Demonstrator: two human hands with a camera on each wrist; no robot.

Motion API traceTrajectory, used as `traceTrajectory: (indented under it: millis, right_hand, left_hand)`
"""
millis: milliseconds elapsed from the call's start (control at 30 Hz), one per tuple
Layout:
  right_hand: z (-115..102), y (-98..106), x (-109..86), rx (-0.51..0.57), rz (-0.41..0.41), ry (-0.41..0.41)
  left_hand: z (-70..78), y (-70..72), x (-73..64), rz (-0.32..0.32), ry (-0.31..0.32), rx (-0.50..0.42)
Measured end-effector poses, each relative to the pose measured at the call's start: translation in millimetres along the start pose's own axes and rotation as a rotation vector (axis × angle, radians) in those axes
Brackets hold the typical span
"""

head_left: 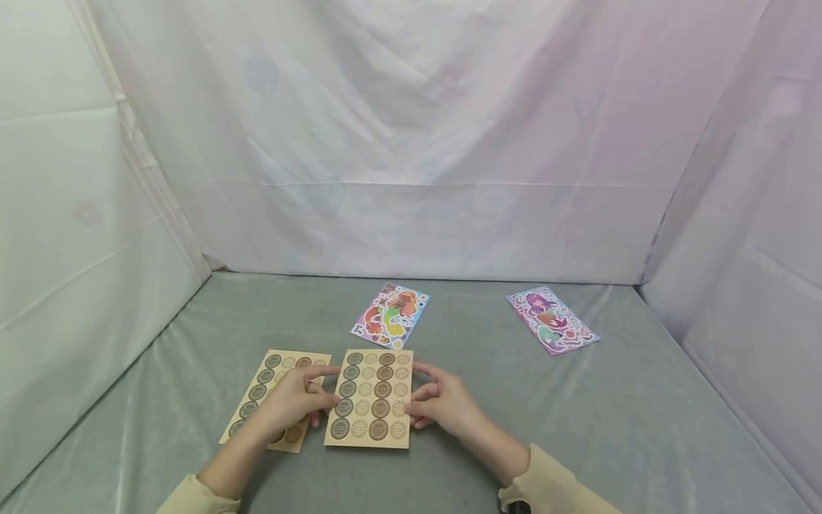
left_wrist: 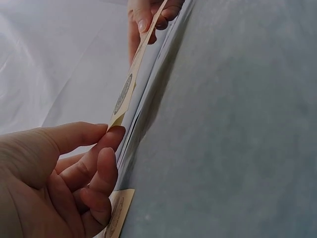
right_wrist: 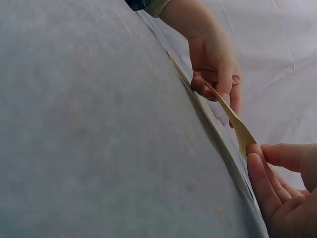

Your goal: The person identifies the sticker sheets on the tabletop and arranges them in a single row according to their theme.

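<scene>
A tan sticker sheet (head_left: pixel 371 400) with rows of round brown and cream labels is held up between both hands, above the table. My left hand (head_left: pixel 297 400) pinches its left edge between thumb and fingers; the left wrist view shows the thumb on top and a fingertip beneath the sheet (left_wrist: pixel 125 96). On the opposite edge my right hand (head_left: pixel 446 403) pinches in the same way, and in the right wrist view the sheet (right_wrist: pixel 241 135) bends slightly near those fingers. Another tan sticker sheet (head_left: pixel 292 437) lies on the table under the left hand, partly hidden by it.
Farther back on the grey cloth-covered table (head_left: pixel 488 457) lie two colourful sticker sheets: one with red, green and yellow figures (head_left: pixel 390 316), the other with purple, mermaid-like figures (head_left: pixel 552 320). White curtains (head_left: pixel 424 228) enclose the back and both sides.
</scene>
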State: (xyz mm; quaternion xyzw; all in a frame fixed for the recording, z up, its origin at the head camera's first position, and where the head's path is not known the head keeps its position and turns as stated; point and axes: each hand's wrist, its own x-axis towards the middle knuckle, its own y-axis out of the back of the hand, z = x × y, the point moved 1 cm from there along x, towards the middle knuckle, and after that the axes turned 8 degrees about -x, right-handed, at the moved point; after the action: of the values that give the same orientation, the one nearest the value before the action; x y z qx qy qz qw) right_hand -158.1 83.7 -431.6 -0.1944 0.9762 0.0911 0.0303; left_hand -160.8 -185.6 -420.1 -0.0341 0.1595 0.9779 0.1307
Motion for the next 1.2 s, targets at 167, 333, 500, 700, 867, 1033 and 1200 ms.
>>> traceTrajectory:
  millis: [167, 333, 500, 700, 867, 1033, 1200]
  right_hand:
    - [4, -4, 1.1, 0.007, -0.014, -0.007]
    - [5, -7, 0.4, 0.007, -0.021, -0.01]
    - [6, -8, 0.9, 0.002, -0.018, -0.027]
    - [5, -12, 2.6, -0.022, -0.021, -0.031]
    - [5, -14, 3.5, -0.037, -0.024, -0.033]
    - [4, -16, 4.2, -0.06, -0.016, -0.047]
    - [4, -16, 4.3, -0.072, -0.017, -0.055]
  left_hand:
    - [-1.0, 3.3, -1.9, -0.016, 0.002, 0.008]
    - [-2.3, 5.1, -2.0, -0.022, 0.012, 0.027]
    - [-3.4, 6.6, -2.1, -0.022, 0.023, 0.042]
    - [-4.0, 8.2, -2.7, -0.008, 0.045, 0.051]
    - [-4.1, 8.9, -3.0, -0.006, 0.058, 0.061]
    - [-3.4, 9.0, -3.4, -0.002, 0.063, 0.073]
    - [-3.4, 9.0, -3.4, -0.009, 0.06, 0.082]
